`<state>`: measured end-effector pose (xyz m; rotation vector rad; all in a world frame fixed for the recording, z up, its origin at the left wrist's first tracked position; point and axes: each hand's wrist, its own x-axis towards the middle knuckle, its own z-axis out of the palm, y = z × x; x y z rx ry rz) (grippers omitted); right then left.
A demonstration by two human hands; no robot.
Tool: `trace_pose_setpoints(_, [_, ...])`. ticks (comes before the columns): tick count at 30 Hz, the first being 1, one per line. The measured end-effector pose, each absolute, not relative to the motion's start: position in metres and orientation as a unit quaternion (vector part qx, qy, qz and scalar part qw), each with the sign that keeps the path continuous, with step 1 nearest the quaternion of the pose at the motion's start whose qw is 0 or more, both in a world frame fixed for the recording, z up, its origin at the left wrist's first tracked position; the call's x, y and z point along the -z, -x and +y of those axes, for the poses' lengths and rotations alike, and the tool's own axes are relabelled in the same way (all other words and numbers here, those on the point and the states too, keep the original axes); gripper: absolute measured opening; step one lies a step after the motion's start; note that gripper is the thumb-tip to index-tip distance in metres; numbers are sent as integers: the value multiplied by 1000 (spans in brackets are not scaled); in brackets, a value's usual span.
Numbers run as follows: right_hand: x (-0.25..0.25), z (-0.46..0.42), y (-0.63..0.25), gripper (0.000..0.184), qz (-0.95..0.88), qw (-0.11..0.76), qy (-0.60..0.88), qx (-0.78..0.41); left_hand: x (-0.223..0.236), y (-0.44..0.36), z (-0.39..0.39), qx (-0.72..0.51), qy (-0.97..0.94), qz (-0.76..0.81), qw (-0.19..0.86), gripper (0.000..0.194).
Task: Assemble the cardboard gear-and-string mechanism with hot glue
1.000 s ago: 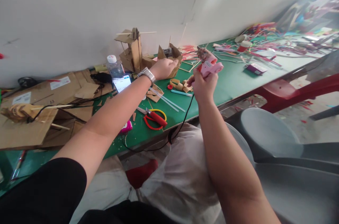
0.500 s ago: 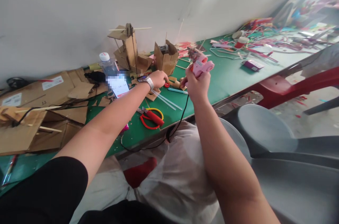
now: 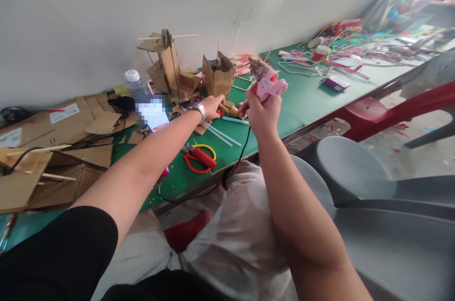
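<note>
My right hand (image 3: 263, 114) is wrapped round a pink glue gun (image 3: 267, 86), raised above the green table. Crusted brown matter covers its nozzle, and a black cord hangs below. My left hand (image 3: 212, 105), with a metal watch (image 3: 198, 110) on the wrist, reaches over the table with fingers apart. Beside its fingertips lie a small red round thing (image 3: 221, 113) and a tan piece (image 3: 231, 109); contact is unclear. Clear glue sticks (image 3: 222, 134) and a light-blue stick (image 3: 235, 121) lie below the hands. An open cardboard box (image 3: 218, 76) stands behind the left hand.
Red-and-yellow-handled scissors (image 3: 201, 159) lie near the front edge. Leftward are a lit phone (image 3: 154, 115), a bottle (image 3: 137, 85), a cardboard model (image 3: 167, 66) and cardboard (image 3: 83, 114). A purple box (image 3: 335, 84) and heaped sticks are rightward. Grey chairs (image 3: 398, 244) stand at my right.
The view has shifted slightly, so the tabletop things sit a little further left. My left hand's fingers look more stretched out. The glue gun stays in my right hand.
</note>
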<state>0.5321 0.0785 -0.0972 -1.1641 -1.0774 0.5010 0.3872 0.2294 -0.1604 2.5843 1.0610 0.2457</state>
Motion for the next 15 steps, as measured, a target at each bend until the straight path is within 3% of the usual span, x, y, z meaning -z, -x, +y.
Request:
trace_pose_setpoints(7, [97,75,-534,26,-486,673,513,-218,162,-391,221,-98,-901,391,163,52])
trace_pose_setpoints(15, [84,68,-520,36,-495,690,481,-217,127,-375,184,-143,-888,413,140,52])
